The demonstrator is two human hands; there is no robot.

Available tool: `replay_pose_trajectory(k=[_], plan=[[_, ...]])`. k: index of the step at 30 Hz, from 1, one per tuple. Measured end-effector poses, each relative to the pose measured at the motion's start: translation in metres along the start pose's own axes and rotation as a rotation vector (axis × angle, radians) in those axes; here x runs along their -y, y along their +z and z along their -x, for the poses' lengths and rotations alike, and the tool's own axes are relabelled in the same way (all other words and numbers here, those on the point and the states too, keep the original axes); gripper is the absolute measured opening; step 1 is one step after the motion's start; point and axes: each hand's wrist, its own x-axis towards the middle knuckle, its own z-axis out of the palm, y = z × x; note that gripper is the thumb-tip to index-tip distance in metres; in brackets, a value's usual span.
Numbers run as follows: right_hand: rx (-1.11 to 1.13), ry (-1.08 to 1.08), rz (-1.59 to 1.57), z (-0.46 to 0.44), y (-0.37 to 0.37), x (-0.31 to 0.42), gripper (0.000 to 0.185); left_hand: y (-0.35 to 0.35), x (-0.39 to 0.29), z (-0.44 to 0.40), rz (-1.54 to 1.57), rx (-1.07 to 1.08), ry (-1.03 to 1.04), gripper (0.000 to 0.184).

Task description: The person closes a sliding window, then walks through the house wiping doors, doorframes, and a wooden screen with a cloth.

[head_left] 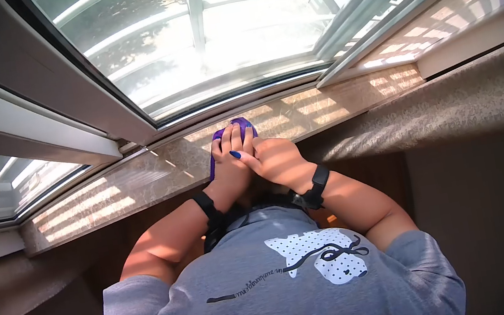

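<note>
A purple cloth lies bunched on the stone window sill, close to the window frame. My left hand presses on it, with its fingers over the cloth and pointing toward the glass. Beside and partly across it is my right hand, its thumb with a blue nail resting on the back of my left hand. The other fingers of my right hand are mostly hidden, with a blue nail showing near the cloth. Each wrist wears a black band.
A large window pane with white bars outside stands beyond the sill. An open window sash is at the left, and another frame is at the right. A patterned textile runs below the sill at the right.
</note>
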Motion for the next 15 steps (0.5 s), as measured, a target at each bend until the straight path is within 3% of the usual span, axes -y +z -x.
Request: replay_pose_trajectory(k=[2,4,10,15], plan=[[-0.046,0.111,-0.005,0.016,-0.005,-0.012,0.049,0.003,-0.017,-0.016,0.030,0.030,0.035,0.055],[-0.124,0.158,0.021,0.029,-0.006,-0.026,0.051,0.014,-0.035,-0.033,0.083,0.199,0.013,0.059],[-0.143,0.207,-0.048,0.065,-0.032,-0.078,0.052,0.034,-0.086,-0.074,0.171,0.161,0.123,0.057],[-0.138,0.230,-0.166,0.072,-0.052,-0.113,0.054,0.039,-0.107,-0.089,0.190,0.157,0.086,0.054]])
